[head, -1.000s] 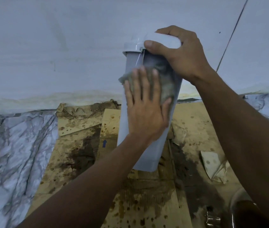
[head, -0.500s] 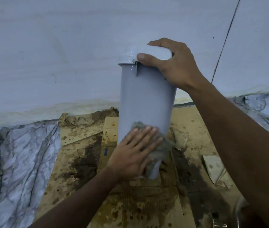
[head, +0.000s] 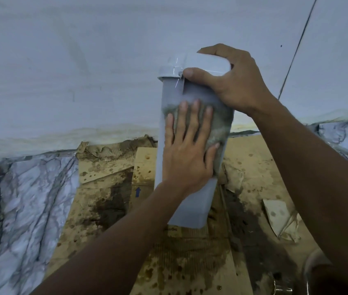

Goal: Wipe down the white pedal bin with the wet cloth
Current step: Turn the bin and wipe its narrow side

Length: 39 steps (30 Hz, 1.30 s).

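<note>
Tall white pedal bin (head: 192,205) stands on stained cardboard (head: 113,201) below a pale wall (head: 83,60); right hand (head: 230,81) clamps its lid at 12 o'clock, left hand (head: 188,154) lies flat, pressing a grey cloth (head: 222,124) to its side.

bin (head: 190,209) white | cloth (head: 222,124) grey-green | floor (head: 20,199) grey-veined marble

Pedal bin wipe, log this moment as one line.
step: wiping bin side | left hand: flat on wet cloth | right hand: gripping lid of white pedal bin | floor: stained cardboard
</note>
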### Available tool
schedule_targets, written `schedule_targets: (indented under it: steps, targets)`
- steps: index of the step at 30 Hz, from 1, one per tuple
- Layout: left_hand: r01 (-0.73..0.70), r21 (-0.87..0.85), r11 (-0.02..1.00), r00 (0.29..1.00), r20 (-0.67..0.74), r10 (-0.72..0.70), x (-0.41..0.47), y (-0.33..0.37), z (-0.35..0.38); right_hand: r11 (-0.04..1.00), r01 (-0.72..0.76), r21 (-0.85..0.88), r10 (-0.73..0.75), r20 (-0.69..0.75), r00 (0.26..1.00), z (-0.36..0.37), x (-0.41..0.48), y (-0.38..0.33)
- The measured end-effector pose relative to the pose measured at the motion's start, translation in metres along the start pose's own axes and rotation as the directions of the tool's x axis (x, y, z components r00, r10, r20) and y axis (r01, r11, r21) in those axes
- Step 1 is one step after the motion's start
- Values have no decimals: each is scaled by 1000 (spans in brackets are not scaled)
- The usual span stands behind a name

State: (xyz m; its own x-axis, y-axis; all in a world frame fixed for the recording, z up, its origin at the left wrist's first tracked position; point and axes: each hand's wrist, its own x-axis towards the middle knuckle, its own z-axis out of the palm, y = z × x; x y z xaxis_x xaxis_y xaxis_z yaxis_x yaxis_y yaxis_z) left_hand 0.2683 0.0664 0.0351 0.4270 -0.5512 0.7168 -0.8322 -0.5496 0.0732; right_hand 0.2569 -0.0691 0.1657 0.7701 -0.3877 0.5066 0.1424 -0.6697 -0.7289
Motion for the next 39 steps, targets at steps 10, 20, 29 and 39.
schedule_targets:
  steps: [10,20,29,39]
  targets:
    - [-378,77,922,910,214,356,-99,-41,10,1000,-24,-13,24,32,999,-4,0,-2]
    - [242,-181,953,960,-100,-262,7,-18,-7,1000,6,-29,-5,43,999,2,1,-6]
    - [-301,92,949,944,172,282,-41,-13,4,1000,-29,-2,29,39,999,-3,-3,-3]
    - [-721,33,692,635,432,640,-124,-56,13,1000,-30,-5,30,27,999,-4,-3,-2]
